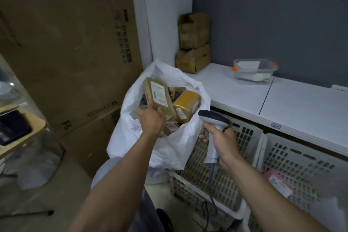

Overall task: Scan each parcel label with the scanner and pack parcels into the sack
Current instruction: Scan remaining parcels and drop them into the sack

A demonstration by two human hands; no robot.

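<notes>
A white sack (169, 149) stands open in the middle, with several parcels inside. My left hand (151, 120) reaches into its mouth and holds the lower end of a brown parcel (160, 88) with a white label, index finger stretched along the parcel's left edge. The parcel stands tilted at the top of the pile. Beside it lies a yellow taped parcel (186, 104). My right hand (223, 140) grips the handle of a grey scanner (213, 118) just right of the sack. The scanner's head points left toward the sack, and its cable hangs down.
Two white slotted baskets (231, 179) (305, 164) sit under a white counter (282, 103); the right one holds a pink parcel (278, 182). On the counter are a clear plastic container (254, 71) and two stacked cardboard boxes (194, 43). Large cartons (66, 52) wall the left side.
</notes>
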